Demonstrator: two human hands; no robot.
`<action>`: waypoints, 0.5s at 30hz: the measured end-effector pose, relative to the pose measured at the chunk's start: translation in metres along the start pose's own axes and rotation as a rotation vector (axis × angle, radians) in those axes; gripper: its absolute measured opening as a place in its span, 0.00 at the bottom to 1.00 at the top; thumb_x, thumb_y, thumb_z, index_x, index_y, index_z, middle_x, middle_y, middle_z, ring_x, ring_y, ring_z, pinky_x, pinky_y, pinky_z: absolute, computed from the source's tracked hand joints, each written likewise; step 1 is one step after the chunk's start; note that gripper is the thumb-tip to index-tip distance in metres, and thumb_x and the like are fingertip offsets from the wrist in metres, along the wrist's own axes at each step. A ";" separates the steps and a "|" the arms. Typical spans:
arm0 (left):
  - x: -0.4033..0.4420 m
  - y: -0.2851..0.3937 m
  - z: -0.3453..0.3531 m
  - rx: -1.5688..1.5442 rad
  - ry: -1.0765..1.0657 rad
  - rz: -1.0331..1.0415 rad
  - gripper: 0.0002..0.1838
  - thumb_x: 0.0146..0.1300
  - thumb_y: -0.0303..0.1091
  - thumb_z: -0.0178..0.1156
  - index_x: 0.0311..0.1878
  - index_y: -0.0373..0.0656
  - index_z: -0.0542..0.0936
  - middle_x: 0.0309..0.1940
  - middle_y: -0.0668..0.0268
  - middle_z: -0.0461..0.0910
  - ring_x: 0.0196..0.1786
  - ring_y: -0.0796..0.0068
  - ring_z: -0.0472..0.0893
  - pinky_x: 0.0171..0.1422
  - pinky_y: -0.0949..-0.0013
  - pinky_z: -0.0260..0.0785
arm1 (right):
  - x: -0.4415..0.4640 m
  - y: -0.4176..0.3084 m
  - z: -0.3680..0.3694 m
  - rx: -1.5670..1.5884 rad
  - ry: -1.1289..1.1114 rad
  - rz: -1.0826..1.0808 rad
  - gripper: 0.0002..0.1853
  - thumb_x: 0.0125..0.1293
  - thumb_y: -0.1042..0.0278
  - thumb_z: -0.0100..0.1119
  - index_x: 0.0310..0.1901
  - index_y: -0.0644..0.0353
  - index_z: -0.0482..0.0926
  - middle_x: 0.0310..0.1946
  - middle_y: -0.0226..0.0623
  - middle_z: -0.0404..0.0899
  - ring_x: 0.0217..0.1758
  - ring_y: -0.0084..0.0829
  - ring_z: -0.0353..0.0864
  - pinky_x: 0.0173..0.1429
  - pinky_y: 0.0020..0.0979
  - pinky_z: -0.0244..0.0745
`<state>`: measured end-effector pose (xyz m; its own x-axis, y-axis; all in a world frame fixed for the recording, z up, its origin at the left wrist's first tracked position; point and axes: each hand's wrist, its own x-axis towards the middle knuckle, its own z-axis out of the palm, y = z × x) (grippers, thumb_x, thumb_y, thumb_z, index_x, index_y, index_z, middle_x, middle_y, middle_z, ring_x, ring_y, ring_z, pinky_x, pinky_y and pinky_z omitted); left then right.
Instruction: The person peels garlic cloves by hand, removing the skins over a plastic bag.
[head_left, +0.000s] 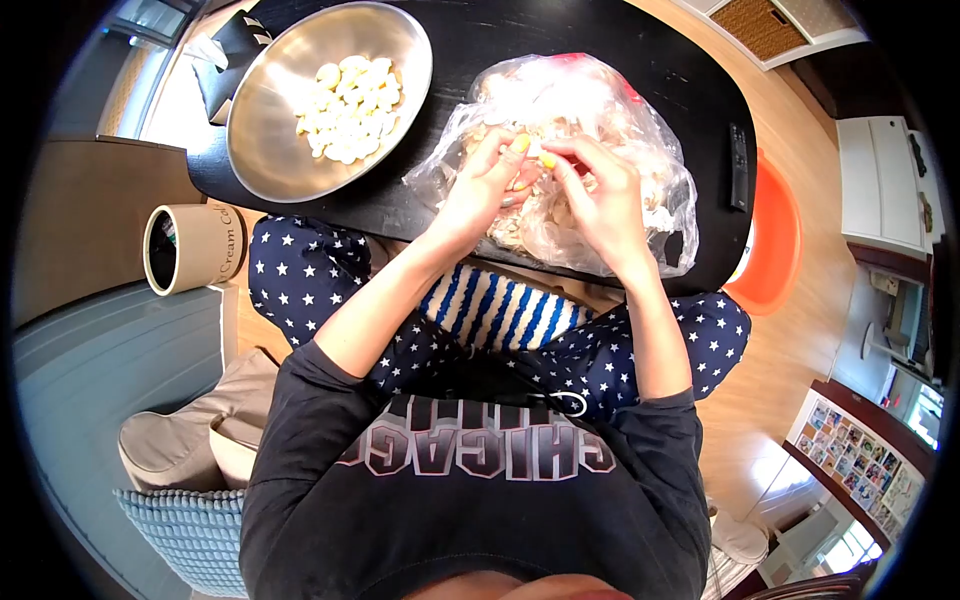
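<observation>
Above an open clear plastic bag (672,160), both my hands meet with their fingertips close together. My left hand (482,190) is closed, thumb and fingers pinched on a small pale piece that looks like a garlic clove (534,157). From the other side my right hand (605,195) pinches at the same piece, which the fingers partly hide. Papery garlic skins (510,232) fill the bag beneath. To the left, a wide steel bowl (262,150) holds many peeled garlic cloves (350,108).
The black table (465,35) carries a remote control (738,165) near its right edge and a tissue box (232,65) at the far left. An orange tub (778,235) stands beyond the right edge. A cream bin (195,248) is on the floor at left.
</observation>
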<state>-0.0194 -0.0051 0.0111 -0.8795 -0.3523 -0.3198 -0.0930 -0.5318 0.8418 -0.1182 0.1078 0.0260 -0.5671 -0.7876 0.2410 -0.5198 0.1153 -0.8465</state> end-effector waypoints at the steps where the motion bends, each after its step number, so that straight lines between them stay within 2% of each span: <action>1: -0.001 0.000 0.001 0.020 -0.013 0.011 0.09 0.73 0.38 0.38 0.43 0.44 0.65 0.22 0.75 0.61 0.23 0.88 0.58 0.28 0.84 0.51 | 0.001 0.002 -0.001 0.015 0.033 -0.007 0.08 0.58 0.78 0.56 0.41 0.64 0.78 0.34 0.39 0.80 0.34 0.29 0.80 0.40 0.25 0.73; 2: -0.001 -0.001 0.001 0.020 -0.012 0.008 0.09 0.73 0.38 0.38 0.43 0.44 0.65 0.22 0.75 0.61 0.23 0.88 0.58 0.28 0.84 0.51 | 0.001 0.003 -0.001 0.029 0.065 -0.014 0.08 0.58 0.80 0.56 0.41 0.65 0.79 0.33 0.37 0.80 0.33 0.25 0.79 0.40 0.23 0.73; 5: 0.001 -0.004 0.000 0.076 -0.015 0.024 0.12 0.72 0.40 0.39 0.41 0.43 0.68 0.22 0.75 0.62 0.22 0.89 0.57 0.28 0.84 0.50 | -0.001 0.000 0.001 0.003 0.086 -0.028 0.08 0.58 0.80 0.55 0.40 0.65 0.79 0.32 0.37 0.80 0.33 0.24 0.79 0.40 0.23 0.72; 7: 0.002 -0.010 0.000 0.213 0.042 0.189 0.13 0.71 0.39 0.43 0.38 0.40 0.71 0.22 0.76 0.64 0.24 0.90 0.60 0.28 0.84 0.53 | -0.002 -0.001 0.004 -0.025 0.100 -0.048 0.07 0.59 0.80 0.55 0.39 0.65 0.78 0.31 0.36 0.80 0.33 0.24 0.79 0.40 0.23 0.72; 8: 0.002 -0.012 0.001 0.213 0.042 0.188 0.13 0.71 0.39 0.43 0.38 0.40 0.71 0.22 0.76 0.64 0.24 0.90 0.60 0.28 0.84 0.53 | -0.002 -0.003 0.008 -0.001 0.147 -0.065 0.06 0.59 0.79 0.54 0.38 0.66 0.78 0.30 0.39 0.79 0.32 0.29 0.79 0.38 0.25 0.72; 9: 0.001 -0.014 0.003 0.314 0.129 0.281 0.14 0.71 0.38 0.44 0.37 0.39 0.72 0.22 0.76 0.66 0.25 0.90 0.62 0.28 0.83 0.54 | -0.002 -0.005 0.011 0.024 0.194 -0.082 0.05 0.59 0.79 0.54 0.37 0.66 0.77 0.29 0.41 0.78 0.31 0.34 0.79 0.37 0.27 0.73; 10: 0.001 -0.016 0.004 0.416 0.217 0.373 0.14 0.70 0.37 0.46 0.35 0.37 0.73 0.23 0.76 0.68 0.26 0.91 0.64 0.28 0.83 0.55 | -0.003 -0.005 0.014 0.024 0.194 -0.081 0.05 0.59 0.79 0.54 0.37 0.66 0.77 0.29 0.41 0.78 0.31 0.34 0.79 0.37 0.27 0.73; 13: -0.003 -0.014 0.002 0.499 0.232 0.387 0.13 0.70 0.36 0.47 0.35 0.36 0.73 0.24 0.75 0.70 0.28 0.91 0.66 0.28 0.82 0.57 | -0.006 0.000 0.024 0.061 0.281 -0.083 0.05 0.60 0.78 0.55 0.37 0.66 0.76 0.28 0.39 0.78 0.30 0.30 0.79 0.36 0.26 0.72; 14: -0.003 -0.013 0.001 0.499 0.232 0.386 0.13 0.70 0.36 0.47 0.35 0.36 0.73 0.24 0.75 0.70 0.28 0.91 0.66 0.28 0.82 0.57 | -0.008 0.002 0.027 0.165 0.278 0.017 0.05 0.61 0.78 0.54 0.38 0.66 0.76 0.28 0.37 0.78 0.29 0.26 0.78 0.35 0.25 0.72; 15: -0.004 -0.012 0.001 0.564 0.236 0.414 0.13 0.69 0.35 0.47 0.35 0.34 0.73 0.23 0.70 0.72 0.27 0.86 0.69 0.29 0.78 0.60 | -0.008 0.004 0.028 0.268 0.274 0.118 0.05 0.62 0.77 0.53 0.38 0.67 0.76 0.27 0.36 0.78 0.29 0.23 0.77 0.34 0.23 0.72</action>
<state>-0.0153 0.0028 0.0027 -0.7770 -0.6282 0.0411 -0.0569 0.1351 0.9892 -0.0976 0.0975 0.0074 -0.7811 -0.5836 0.2219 -0.2763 0.0043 -0.9611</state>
